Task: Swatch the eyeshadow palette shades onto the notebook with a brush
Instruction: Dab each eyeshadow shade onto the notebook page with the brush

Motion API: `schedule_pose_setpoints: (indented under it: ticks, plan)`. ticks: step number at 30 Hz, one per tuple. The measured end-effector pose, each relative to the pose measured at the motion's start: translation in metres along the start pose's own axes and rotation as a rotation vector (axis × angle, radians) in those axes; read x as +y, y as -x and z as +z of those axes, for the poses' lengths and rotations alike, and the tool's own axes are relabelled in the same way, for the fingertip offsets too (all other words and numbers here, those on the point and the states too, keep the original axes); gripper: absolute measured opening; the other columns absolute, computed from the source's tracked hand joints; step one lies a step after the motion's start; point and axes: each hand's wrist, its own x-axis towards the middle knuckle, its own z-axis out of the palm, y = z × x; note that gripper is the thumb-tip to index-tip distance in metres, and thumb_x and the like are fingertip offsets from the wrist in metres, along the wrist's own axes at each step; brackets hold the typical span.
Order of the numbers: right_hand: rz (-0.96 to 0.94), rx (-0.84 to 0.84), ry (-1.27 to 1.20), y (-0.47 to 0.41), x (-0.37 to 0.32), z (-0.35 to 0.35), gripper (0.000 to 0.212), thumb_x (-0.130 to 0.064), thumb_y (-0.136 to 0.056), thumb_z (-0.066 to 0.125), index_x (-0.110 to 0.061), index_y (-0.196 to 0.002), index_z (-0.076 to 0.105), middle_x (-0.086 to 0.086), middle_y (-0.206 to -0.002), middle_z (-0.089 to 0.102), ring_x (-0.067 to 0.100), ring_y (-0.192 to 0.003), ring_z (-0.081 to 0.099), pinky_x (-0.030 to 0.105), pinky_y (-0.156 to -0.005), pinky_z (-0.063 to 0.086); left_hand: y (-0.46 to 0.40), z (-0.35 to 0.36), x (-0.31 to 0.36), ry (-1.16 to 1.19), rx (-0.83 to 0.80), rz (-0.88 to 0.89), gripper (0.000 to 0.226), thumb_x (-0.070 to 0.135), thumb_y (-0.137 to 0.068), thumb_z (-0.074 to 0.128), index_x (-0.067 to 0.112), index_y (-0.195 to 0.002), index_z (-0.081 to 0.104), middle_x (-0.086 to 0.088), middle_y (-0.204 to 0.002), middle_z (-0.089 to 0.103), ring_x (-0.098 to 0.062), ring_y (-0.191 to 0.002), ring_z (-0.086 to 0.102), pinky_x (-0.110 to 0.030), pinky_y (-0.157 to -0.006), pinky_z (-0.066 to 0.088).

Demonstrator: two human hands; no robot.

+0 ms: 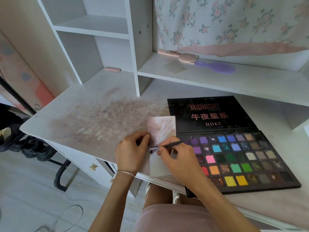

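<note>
The right hand pinches the brush, its tip on the notebook beside the open palette, while the left hand pinches its edge; the lower page looks mostly bare, so much swatching likely remains.

The desk is showing white laminate, smudged with powder. The notebook is looking like matt paper, the palette lid matt black card.

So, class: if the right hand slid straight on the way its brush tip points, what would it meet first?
Probably the left hand, which pinches the left edge of the notebook. The right hand aims the brush leftward across the page; depth is unclear.
</note>
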Motion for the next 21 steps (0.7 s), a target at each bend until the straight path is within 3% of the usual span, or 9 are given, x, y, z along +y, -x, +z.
schedule_pose_setpoints:
  ticks: [6, 15, 21]
  plan:
    - [0.01, -0.016, 0.026, -0.0002, 0.003, 0.0014, 0.017, -0.016, -0.085, 0.057, -0.03, -0.077, 0.053, 0.001, -0.079, 0.066, 0.012, -0.079, 0.06, 0.021, -0.067, 0.047, 0.0006, 0.0005, -0.0002, -0.002, 0.003, 0.001, 0.013, 0.022, -0.084, 0.061, 0.023, -0.088, 0.073, 0.002, -0.082, 0.072, -0.015, -0.075, 0.064, -0.028, -0.067, 0.049]
    - [0.004, -0.019, 0.051, 0.0001, 0.0029, 0.001, 0.015, -0.017, -0.086, 0.056, -0.029, -0.078, 0.052, 0.002, -0.079, 0.066, 0.011, -0.076, 0.057, 0.013, -0.062, 0.041, 0.0011, 0.0001, 0.0001, 0.002, 0.008, 0.006, 0.013, 0.021, -0.084, 0.061, 0.023, -0.087, 0.073, 0.004, -0.08, 0.072, -0.013, -0.073, 0.063, -0.025, -0.065, 0.047]
    - [0.017, -0.029, 0.048, 0.0012, 0.0026, 0.0008, 0.016, -0.016, -0.085, 0.056, -0.03, -0.077, 0.052, 0.002, -0.079, 0.066, 0.012, -0.077, 0.058, 0.019, -0.065, 0.044, 0.001, 0.0003, -0.0005, 0.009, -0.002, -0.014, 0.013, 0.023, -0.084, 0.06, 0.024, -0.086, 0.073, 0.004, -0.079, 0.071, -0.014, -0.074, 0.063, -0.027, -0.066, 0.049]
